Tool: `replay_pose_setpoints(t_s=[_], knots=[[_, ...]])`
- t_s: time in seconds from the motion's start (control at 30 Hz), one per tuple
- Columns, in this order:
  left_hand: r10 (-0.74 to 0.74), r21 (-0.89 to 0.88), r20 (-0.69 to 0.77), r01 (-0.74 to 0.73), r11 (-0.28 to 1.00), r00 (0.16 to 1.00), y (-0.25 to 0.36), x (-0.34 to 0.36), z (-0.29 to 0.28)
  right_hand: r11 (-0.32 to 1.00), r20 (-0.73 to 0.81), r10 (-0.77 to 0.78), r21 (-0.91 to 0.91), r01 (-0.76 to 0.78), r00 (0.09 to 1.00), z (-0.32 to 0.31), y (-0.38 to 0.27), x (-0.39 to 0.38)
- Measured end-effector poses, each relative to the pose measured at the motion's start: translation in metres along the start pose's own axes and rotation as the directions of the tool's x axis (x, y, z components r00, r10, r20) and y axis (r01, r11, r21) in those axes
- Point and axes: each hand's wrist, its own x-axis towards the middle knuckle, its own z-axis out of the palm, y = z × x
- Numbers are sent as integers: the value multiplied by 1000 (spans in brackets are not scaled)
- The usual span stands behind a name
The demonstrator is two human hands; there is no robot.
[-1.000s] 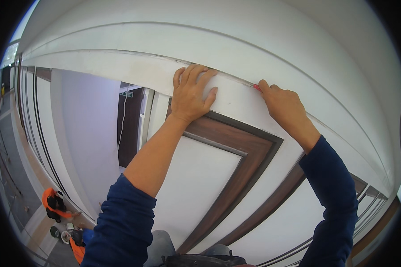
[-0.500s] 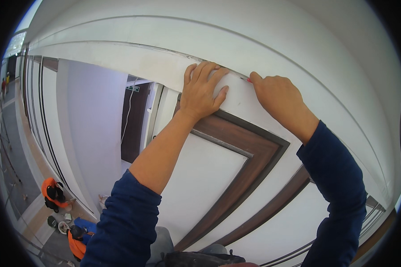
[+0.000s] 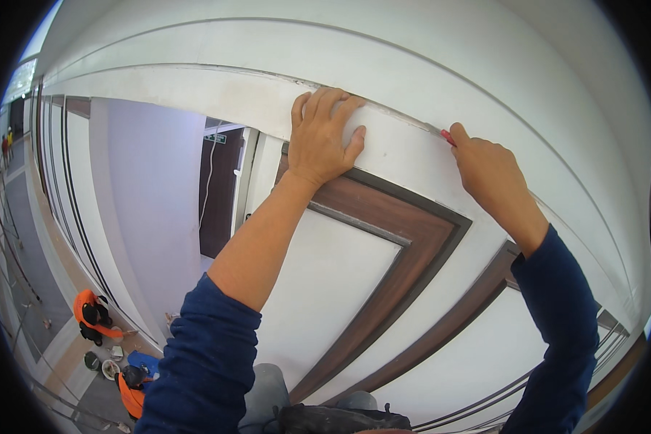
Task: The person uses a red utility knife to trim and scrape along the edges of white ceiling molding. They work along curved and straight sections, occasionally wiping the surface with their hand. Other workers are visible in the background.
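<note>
My right hand (image 3: 488, 163) is closed around a red-handled tool with a thin metal blade (image 3: 447, 136). The blade's tip meets the narrow seam (image 3: 405, 116) along the top of the white wall band. Whether it is a knife or a scraper is hard to make out. To the left, my left hand (image 3: 324, 137) lies on the white band (image 3: 217, 87) with its fingers spread, their tips close to the seam; nothing is in it. Dark, rough marks show along the seam left of that hand.
Below the band are brown wood-look door frames (image 3: 412, 235) around white panels. A doorway with a dark door (image 3: 220, 192) opens at the left. Far below, two people in orange (image 3: 94, 315) work near buckets (image 3: 110, 369). A white ledge (image 3: 383, 50) curves overhead.
My right hand has moved right along the seam with the red-handled tool, and more of its blade shows. My left hand stays spread on the band, and the view has shifted slightly.
</note>
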Motion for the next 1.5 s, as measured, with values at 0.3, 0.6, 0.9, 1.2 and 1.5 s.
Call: replay_pose_setpoints(t_s=[0.3,0.6,0.9,1.2,1.5], knots=[[11,-1,14,-11,1000,1000,-1,1,1,991,-75,-128,32,131,989,-8,-28,28],[35,1,21,-35,999,999,-4,1,0,994,-42,-109,15,110,993,-4,-34,38],[10,2,11,-10,1000,1000,1,1,0,999,67,-30,-16,31,997,-6,-4,7],[13,-13,-10,-13,1000,1000,0,3,3,994,-70,-99,40,102,993,-9,-23,26],[39,-3,3,-39,999,999,-3,1,1,995,-27,-100,-22,99,995,-2,-30,29]])
